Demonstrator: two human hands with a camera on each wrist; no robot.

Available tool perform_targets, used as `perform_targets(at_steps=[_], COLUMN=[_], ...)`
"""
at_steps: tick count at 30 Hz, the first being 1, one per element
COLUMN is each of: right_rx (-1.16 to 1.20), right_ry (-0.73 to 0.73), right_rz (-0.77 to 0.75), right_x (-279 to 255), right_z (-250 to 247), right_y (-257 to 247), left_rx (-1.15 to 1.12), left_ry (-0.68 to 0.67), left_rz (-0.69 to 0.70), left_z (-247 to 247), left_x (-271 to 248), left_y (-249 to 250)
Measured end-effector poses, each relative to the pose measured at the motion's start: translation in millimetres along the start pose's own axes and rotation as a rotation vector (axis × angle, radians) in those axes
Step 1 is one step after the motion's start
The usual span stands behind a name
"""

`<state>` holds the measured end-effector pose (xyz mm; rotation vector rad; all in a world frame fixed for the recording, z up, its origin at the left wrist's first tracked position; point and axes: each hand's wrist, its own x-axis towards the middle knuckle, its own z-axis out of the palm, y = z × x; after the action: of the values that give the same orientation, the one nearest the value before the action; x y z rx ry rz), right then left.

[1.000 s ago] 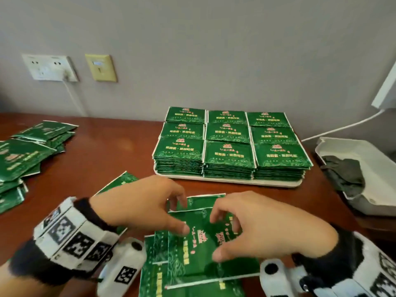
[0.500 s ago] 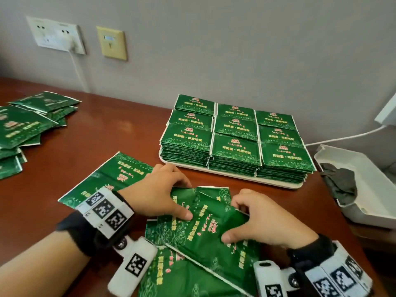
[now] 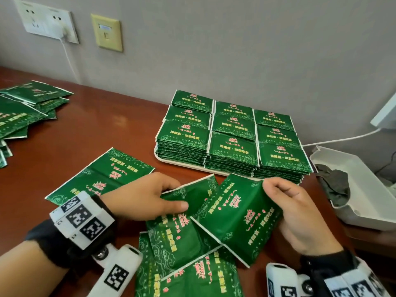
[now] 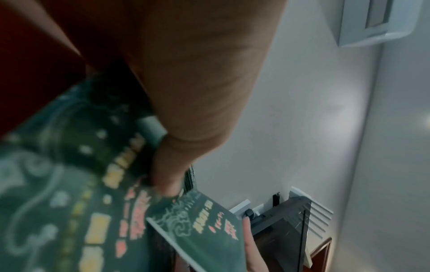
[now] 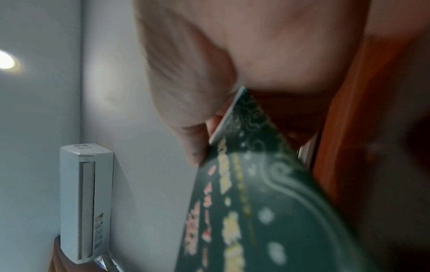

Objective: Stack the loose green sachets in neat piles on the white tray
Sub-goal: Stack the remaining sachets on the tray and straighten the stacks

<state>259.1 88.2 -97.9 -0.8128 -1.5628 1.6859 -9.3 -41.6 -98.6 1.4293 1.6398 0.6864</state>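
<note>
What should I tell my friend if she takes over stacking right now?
Right hand grips one green sachet, lifted and tilted.
Left hand pinches another sachet in the loose heap near you.
Done: nine neat piles on the white tray.
Left: both held sachets, the heap, one flat sachet, and a far-left pile.

Your left hand [image 4: 186, 82] fills the upper middle of the wrist camera, its fingers [image 4: 167, 176] curled down onto a blurred green sachet [image 4: 69, 193] printed with yellow and pink characters. Just beyond them, a second green sachet [image 4: 200, 230] tilts up, a fingertip of your right hand [image 4: 250, 237] touching its far edge. A grey wall [image 4: 302, 110] rises behind, with a white unit [image 4: 372, 22] mounted at the top right and a dark object [image 4: 284, 220] below.
</note>
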Motion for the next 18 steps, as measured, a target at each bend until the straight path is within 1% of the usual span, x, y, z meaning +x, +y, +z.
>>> perform_targets(at_steps=[2,3,5,7,8,9,11,12,13,14,15,18], right_rx=[0.163,0.233,0.327,0.485,0.582,0.683,0.667,0.641,0.648,0.509,0.396,0.206], right_ry=[0.079,0.085,0.025,0.061,0.041,-0.008,0.064,0.078,0.058,0.128,0.157,0.197], right_rz=[-0.003,-0.017,-0.056,-0.053,-0.056,-0.024,-0.047,-0.032,0.023,-0.007,-0.007,0.073], right_x=[-0.6,-1.9,-2.4,1.1,1.1,3.9,3.0,2.4,2.4,1.5,0.8,3.0], right_z=[0.4,0.7,-1.7,-10.2,-13.5,-15.5,-19.1,-19.3,-20.1,-14.7,-7.4,0.9], right_y=[-4.2,-6.7,-9.1,-8.9,-10.1,-9.8,-7.1,-4.9,-5.2,-6.2,-8.4,-1.7], left_rx=[-0.228,-0.375,-0.634,-0.776,-0.800,-0.799,-0.757,-0.730,-0.701,-0.681,-0.689,-0.747], left_ry=[0.041,0.065,0.136,0.259,0.319,0.368,0.397,0.392,0.403,0.428,0.461,0.566], left_rz=[0.026,0.049,0.139,0.263,0.325,0.382,0.447,0.454,0.445,0.429,0.405,0.311], left_z=[-0.5,0.6,4.4,7.3,7.5,7.2,5.3,5.3,5.8,7.6,9.6,13.9], left_x=[-2.4,-3.1,-2.8,-2.6,-3.0,-3.9,-7.2,-8.5,-9.0,-8.6,-7.5,-1.8], left_y=[-2.5,-3.3,-4.9,-5.2,-4.9,-4.6,-1.2,0.5,1.9,3.3,3.6,4.9])
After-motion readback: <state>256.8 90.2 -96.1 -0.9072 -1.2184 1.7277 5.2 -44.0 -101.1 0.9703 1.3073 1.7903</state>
